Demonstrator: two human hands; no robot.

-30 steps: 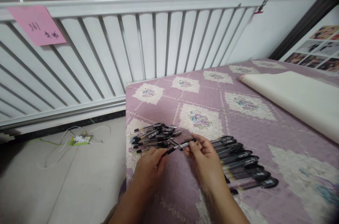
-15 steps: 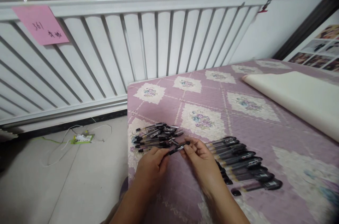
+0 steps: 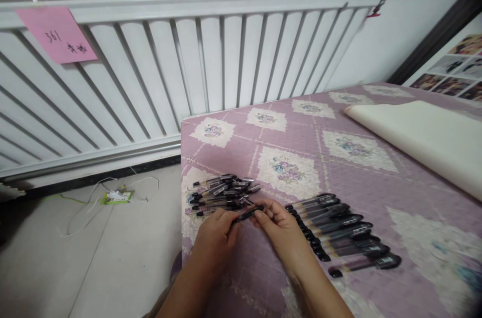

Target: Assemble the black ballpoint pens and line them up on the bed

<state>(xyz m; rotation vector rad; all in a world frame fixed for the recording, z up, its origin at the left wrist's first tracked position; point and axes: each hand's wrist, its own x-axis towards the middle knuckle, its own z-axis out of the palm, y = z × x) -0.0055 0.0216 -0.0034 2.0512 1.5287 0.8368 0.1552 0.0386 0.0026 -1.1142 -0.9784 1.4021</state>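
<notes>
Between my two hands is a black pen [image 3: 249, 213], slanting up to the right. My left hand [image 3: 216, 232] pinches its lower end, and my right hand [image 3: 276, 220] grips the upper end with thumb and fingers. Just beyond my left hand lies a loose pile of black-capped pens [image 3: 222, 192], crossing one another. To the right of my right hand, several clear-barrelled pens [image 3: 350, 230] with black caps lie side by side in a slanted row. My right hand and wrist stand close to the near ends of that row.
A purple quilted cover [image 3: 241, 152] with floral patches lies under the pens. Its left edge drops to a tiled floor with a power strip [image 3: 118, 197] and cables. A white radiator [image 3: 211, 62] stands behind. Folded cream fabric [image 3: 422, 132] lies at the right.
My right hand has shifted slightly left and down, bringing its end of the pen closer to my left hand. The pile and the row look unchanged.
</notes>
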